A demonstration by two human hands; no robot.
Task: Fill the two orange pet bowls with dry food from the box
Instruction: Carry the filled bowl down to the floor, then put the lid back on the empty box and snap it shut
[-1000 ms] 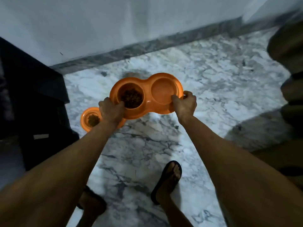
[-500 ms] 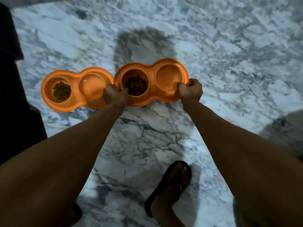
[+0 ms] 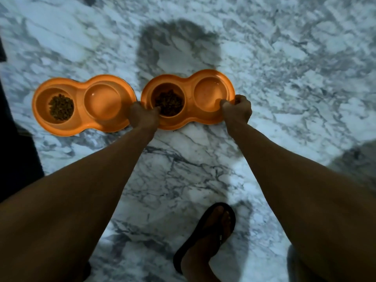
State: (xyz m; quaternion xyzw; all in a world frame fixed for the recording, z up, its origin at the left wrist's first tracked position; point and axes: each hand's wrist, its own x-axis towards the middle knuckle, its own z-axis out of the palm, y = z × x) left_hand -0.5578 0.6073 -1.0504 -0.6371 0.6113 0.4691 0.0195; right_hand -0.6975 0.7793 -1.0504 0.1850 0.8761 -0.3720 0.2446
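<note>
Two orange double pet bowls sit side by side on the marble floor. The left bowl [image 3: 81,119] has brown dry food [image 3: 61,107] in its left cup; its right cup holds no food. The right bowl [image 3: 189,86] has dry food [image 3: 168,102] in its left cup and a food-free right cup. My left hand [image 3: 143,116] grips the right bowl's near left rim. On that bowl's near right rim my right hand [image 3: 237,108] is closed. The food box is out of view.
White and grey marble floor [image 3: 284,68] all around. A dark object [image 3: 12,155] runs along the left edge, close to the left bowl. My foot in a black sandal [image 3: 211,231] stands at the bottom centre. A dark shadow patch lies at the right edge.
The right bowl, held in both hands, has come down next to the left bowl near the floor. The view has tilted further down, so the wall is gone from sight.
</note>
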